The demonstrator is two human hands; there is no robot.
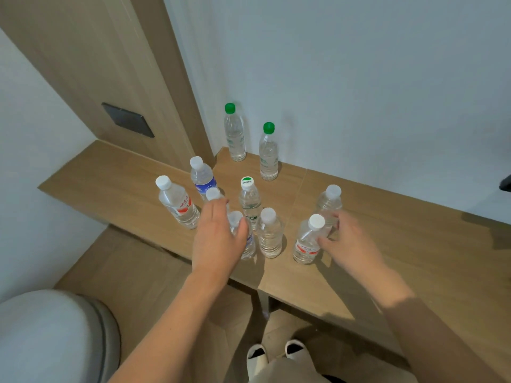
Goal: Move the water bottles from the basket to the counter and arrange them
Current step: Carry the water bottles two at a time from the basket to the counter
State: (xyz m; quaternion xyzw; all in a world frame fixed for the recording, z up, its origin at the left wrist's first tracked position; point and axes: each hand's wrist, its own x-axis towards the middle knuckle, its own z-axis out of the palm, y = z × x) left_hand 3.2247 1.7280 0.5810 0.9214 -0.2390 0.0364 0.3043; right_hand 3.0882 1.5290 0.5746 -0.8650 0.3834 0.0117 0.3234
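Observation:
Several clear water bottles stand upright on the wooden counter (409, 244). Two green-capped bottles (235, 139) (268, 156) stand at the back by the wall. My left hand (215, 239) is closed round a small blue-labelled bottle (247, 246), whose white cap shows above my thumb. It hides most of another white-capped bottle (213, 193) behind it. My right hand (345, 241) grips an unlabelled bottle (330, 201), fingers on its far side. A red-labelled bottle (307, 244) stands just in front of that thumb. No basket is in view.
More bottles stand around: a red-labelled one (178, 205) at the left, a blue-labelled one (203, 178), a green-and-white-capped one (250, 203), a plain one (269, 236). A lower wooden ledge (132, 272) and a round white-grey object (55, 335) lie at the left. White walls enclose the corner.

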